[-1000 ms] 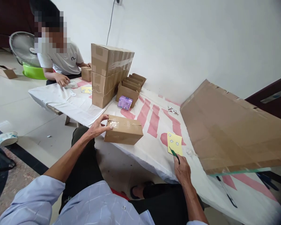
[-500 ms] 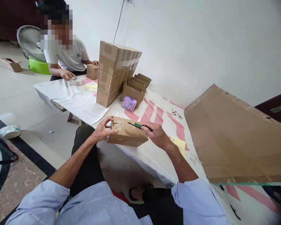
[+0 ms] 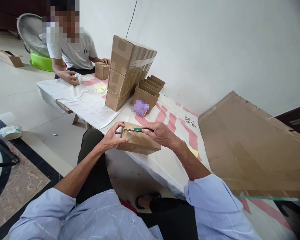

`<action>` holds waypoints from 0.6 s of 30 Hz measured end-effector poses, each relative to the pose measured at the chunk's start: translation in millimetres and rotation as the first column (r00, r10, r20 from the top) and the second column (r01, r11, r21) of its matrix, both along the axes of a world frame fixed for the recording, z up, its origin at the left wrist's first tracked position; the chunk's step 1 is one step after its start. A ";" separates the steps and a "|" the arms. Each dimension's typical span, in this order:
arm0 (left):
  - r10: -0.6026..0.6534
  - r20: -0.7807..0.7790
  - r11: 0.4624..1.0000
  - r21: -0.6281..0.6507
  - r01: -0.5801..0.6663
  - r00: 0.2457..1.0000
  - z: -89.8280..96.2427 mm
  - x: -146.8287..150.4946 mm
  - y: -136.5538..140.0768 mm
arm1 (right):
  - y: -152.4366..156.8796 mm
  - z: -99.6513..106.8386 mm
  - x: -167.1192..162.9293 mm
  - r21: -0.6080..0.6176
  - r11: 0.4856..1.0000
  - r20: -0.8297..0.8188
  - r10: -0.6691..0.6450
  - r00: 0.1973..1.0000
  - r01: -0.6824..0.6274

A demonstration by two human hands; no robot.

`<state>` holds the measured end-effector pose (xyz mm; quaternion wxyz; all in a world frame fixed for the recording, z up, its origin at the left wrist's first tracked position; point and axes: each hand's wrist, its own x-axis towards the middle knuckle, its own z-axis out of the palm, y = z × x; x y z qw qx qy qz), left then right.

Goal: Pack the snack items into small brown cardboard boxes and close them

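A small brown cardboard box (image 3: 140, 145) rests at the near edge of the cloth-covered table. My left hand (image 3: 112, 136) grips its left end, thumb on the front side and fingers at the far corner. In my right hand (image 3: 161, 133) is a utility knife (image 3: 138, 129) with a green and black handle. Its thin blade points left and lies along the top of the box, close to my left fingers. Whether the tip has gone into the cardboard I cannot make out.
Taped cartons (image 3: 122, 56) stand stacked beyond the box, beside open cardboard boxes (image 3: 146, 95) and a purple package (image 3: 140, 107). A large cardboard sheet (image 3: 247, 146) leans at the right. Across the table (image 3: 77, 103) a co-worker (image 3: 77, 53) handles a small white item.
My right hand has moved left with the utility knife, bringing the blade to the box's left end. My left hand keeps its hold. The co-worker now has a white item in hand.
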<state>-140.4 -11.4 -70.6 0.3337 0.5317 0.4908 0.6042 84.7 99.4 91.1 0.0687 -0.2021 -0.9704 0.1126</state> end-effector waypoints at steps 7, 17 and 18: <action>-0.009 0.010 1.000 -0.001 0.009 1.000 -2.0 0.4 1.5 | -1.4 7.0 -12.1 0.085 0.995 0.146 -0.059 0.987 0.047; 0.025 -0.027 0.999 -0.024 -0.026 0.999 -2.7 -2.2 3.9 | 19.6 10.1 -22.1 0.178 0.983 0.202 0.005 0.979 -0.042; 0.030 -0.031 0.999 -0.026 -0.031 0.999 -2.4 -2.5 4.5 | 26.9 9.2 -15.7 0.168 0.985 0.194 0.008 0.981 -0.041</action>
